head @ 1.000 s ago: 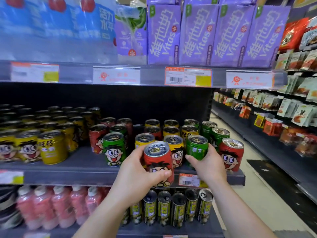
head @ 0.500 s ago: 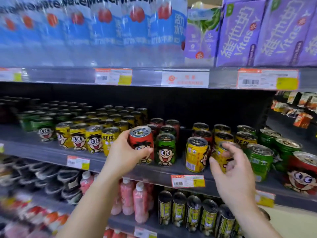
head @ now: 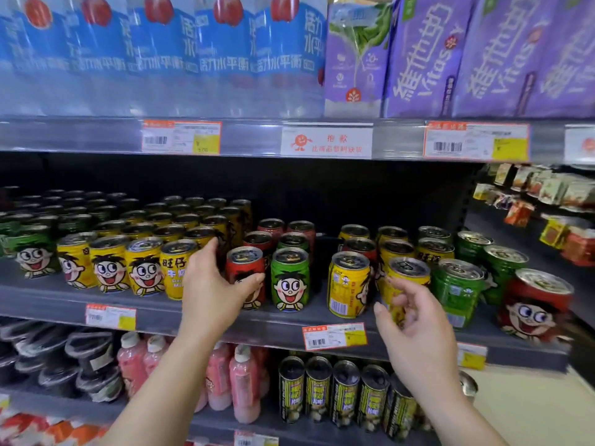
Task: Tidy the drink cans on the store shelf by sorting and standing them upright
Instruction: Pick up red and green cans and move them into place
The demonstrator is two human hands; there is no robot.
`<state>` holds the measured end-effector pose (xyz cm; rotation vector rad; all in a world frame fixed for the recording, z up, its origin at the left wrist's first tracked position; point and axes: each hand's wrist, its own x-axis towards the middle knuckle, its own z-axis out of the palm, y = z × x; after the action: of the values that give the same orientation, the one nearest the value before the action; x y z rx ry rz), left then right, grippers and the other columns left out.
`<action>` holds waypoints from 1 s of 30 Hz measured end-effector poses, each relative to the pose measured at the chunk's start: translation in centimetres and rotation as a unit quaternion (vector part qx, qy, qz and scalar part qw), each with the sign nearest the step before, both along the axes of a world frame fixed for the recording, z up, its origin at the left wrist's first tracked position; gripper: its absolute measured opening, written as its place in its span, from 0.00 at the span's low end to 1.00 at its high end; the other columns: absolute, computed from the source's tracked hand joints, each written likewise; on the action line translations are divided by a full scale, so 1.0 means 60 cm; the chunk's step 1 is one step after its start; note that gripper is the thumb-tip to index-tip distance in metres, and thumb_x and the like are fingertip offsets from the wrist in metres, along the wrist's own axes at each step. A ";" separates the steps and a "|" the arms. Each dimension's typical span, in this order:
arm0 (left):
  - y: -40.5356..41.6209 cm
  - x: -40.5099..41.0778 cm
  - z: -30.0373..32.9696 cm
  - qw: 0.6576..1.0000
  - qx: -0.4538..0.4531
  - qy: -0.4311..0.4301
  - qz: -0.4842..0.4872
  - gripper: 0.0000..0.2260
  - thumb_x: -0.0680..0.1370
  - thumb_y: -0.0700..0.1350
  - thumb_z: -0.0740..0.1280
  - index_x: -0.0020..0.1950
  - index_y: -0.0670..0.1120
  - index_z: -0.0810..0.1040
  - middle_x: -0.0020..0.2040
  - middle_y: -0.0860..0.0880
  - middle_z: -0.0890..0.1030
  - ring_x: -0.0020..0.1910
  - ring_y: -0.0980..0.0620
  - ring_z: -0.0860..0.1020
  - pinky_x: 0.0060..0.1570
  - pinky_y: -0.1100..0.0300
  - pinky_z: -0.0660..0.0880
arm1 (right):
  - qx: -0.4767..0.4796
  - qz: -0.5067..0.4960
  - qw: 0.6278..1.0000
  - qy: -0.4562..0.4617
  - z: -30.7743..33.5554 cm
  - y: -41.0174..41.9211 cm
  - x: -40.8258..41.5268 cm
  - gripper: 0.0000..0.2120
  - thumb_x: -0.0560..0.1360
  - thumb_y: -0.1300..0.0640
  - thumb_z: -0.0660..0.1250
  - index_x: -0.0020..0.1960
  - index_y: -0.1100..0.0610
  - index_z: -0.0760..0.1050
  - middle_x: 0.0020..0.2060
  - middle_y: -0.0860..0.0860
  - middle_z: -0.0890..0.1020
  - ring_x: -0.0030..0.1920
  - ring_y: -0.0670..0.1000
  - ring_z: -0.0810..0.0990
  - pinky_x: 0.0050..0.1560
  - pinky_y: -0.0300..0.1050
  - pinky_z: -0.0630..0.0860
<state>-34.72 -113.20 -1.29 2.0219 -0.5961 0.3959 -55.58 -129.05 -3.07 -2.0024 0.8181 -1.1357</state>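
Note:
My left hand is closed around a red can that stands upright at the front of the middle shelf, between the yellow cans and a green can. My right hand hovers with its fingers apart, just in front of a yellow can; it holds nothing. To the right stand another yellow can, green cans and a red can, all mixed together. Further red and green cans stand behind.
Neat rows of yellow and green cans fill the left of the shelf. Water bottles and purple cartons sit on the shelf above. Below are pink bottles and dark cans. An aisle with snack racks opens on the right.
My left hand carried the red can leftward and set it on the shelf beside the green can. My right hand let go of the green can and drifted in front of a yellow one.

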 end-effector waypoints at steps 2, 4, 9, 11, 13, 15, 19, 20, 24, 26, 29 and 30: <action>-0.011 -0.039 0.009 0.998 -0.045 -0.051 0.007 0.37 0.66 0.53 0.77 0.70 0.45 0.66 0.64 0.46 0.73 0.65 0.48 0.70 0.63 0.50 0.70 | 0.003 -0.011 1.000 0.002 -0.004 -0.010 -0.014 0.16 0.72 0.52 0.70 0.58 0.45 0.72 0.44 0.45 0.76 0.40 0.47 0.76 0.38 0.45 0.75; -0.029 -0.073 0.005 0.997 -0.052 -0.054 -0.018 0.33 0.67 0.52 0.76 0.68 0.46 0.70 0.60 0.48 0.74 0.62 0.50 0.71 0.60 0.52 0.71 | 0.011 -0.019 1.000 -0.005 -0.012 -0.023 -0.031 0.15 0.72 0.52 0.70 0.56 0.43 0.71 0.44 0.45 0.76 0.41 0.46 0.76 0.39 0.43 0.74; -0.076 -0.128 -0.018 0.997 -0.059 0.007 -0.052 0.30 0.66 0.52 0.76 0.65 0.44 0.73 0.58 0.45 0.77 0.54 0.47 0.76 0.54 0.54 0.73 | 0.019 -0.089 0.995 -0.044 -0.014 -0.088 -0.104 0.13 0.72 0.52 0.71 0.53 0.43 0.72 0.41 0.45 0.76 0.42 0.47 0.76 0.42 0.45 0.74; -0.100 -0.157 -0.017 0.997 -0.048 0.014 -0.058 0.29 0.66 0.52 0.76 0.64 0.45 0.73 0.58 0.46 0.77 0.53 0.48 0.76 0.54 0.52 0.74 | 0.014 -0.138 0.988 -0.066 -0.011 -0.124 -0.138 0.12 0.71 0.52 0.71 0.52 0.44 0.72 0.40 0.46 0.76 0.41 0.49 0.76 0.42 0.47 0.75; -0.130 -0.194 -0.016 0.995 -0.048 0.021 -0.082 0.28 0.67 0.50 0.76 0.63 0.45 0.74 0.56 0.47 0.77 0.52 0.51 0.75 0.53 0.54 0.72 | 0.004 -0.186 0.980 -0.068 -0.007 -0.158 -0.173 0.14 0.70 0.51 0.72 0.52 0.45 0.71 0.41 0.46 0.77 0.42 0.49 0.77 0.43 0.48 0.75; -0.165 -0.230 -0.018 0.992 -0.050 0.024 -0.111 0.27 0.66 0.51 0.76 0.63 0.46 0.74 0.54 0.50 0.77 0.52 0.52 0.75 0.51 0.57 0.71 | 0.003 -0.230 0.972 -0.043 -0.001 -0.190 -0.203 0.20 0.68 0.48 0.74 0.55 0.48 0.70 0.46 0.47 0.77 0.47 0.49 0.76 0.47 0.48 0.73; -0.227 -0.283 -0.026 0.987 -0.054 0.031 -0.149 0.26 0.67 0.52 0.76 0.62 0.47 0.74 0.52 0.55 0.74 0.53 0.55 0.74 0.52 0.64 0.69 | 0.010 -0.240 0.963 0.120 0.003 -0.247 -0.221 0.41 0.61 0.35 0.74 0.68 0.51 0.65 0.60 0.50 0.77 0.62 0.55 0.73 0.61 0.57 0.71; -0.237 -0.293 -0.027 0.987 -0.058 0.033 -0.148 0.26 0.67 0.52 0.76 0.62 0.48 0.74 0.52 0.56 0.74 0.53 0.56 0.74 0.50 0.67 0.68 | 0.024 -0.214 0.964 0.158 0.003 -0.259 -0.217 0.40 0.60 0.33 0.72 0.67 0.49 0.67 0.59 0.49 0.78 0.62 0.56 0.74 0.60 0.57 0.71; -0.238 -0.301 -0.034 0.989 -0.074 0.044 -0.121 0.25 0.67 0.51 0.76 0.62 0.51 0.73 0.51 0.62 0.72 0.52 0.60 0.74 0.50 0.68 0.68 | 0.060 -0.119 0.985 0.114 0.014 -0.275 -0.211 0.18 0.60 0.38 0.75 0.41 0.43 0.70 0.41 0.47 0.82 0.47 0.56 0.79 0.52 0.56 0.74; -0.219 -0.283 -0.031 0.993 -0.078 0.046 -0.077 0.24 0.68 0.52 0.75 0.61 0.52 0.73 0.51 0.60 0.72 0.52 0.58 0.74 0.51 0.65 0.69 | 0.065 -0.106 0.990 0.068 0.029 -0.268 -0.215 0.18 0.62 0.41 0.76 0.44 0.47 0.73 0.42 0.52 0.82 0.44 0.57 0.77 0.49 0.54 0.75; -0.185 -0.234 -0.029 0.994 -0.106 0.037 0.005 0.24 0.69 0.52 0.74 0.62 0.49 0.73 0.54 0.54 0.74 0.56 0.55 0.73 0.55 0.60 0.71 | 0.059 -0.075 0.995 0.025 0.057 -0.249 -0.219 0.24 0.62 0.41 0.77 0.51 0.53 0.75 0.45 0.54 0.82 0.46 0.57 0.77 0.47 0.53 0.74; -0.174 -0.216 -0.028 0.993 -0.111 0.030 0.039 0.26 0.69 0.52 0.75 0.63 0.48 0.72 0.56 0.52 0.74 0.58 0.53 0.72 0.58 0.56 0.71 | 0.053 -0.057 0.997 0.013 0.066 -0.238 -0.218 0.24 0.62 0.42 0.77 0.51 0.53 0.75 0.44 0.53 0.82 0.45 0.56 0.77 0.46 0.53 0.73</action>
<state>-47.66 -123.66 -2.98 1.8408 -0.4190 0.4271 -68.66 -143.31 0.92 -1.9073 0.9969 -1.1064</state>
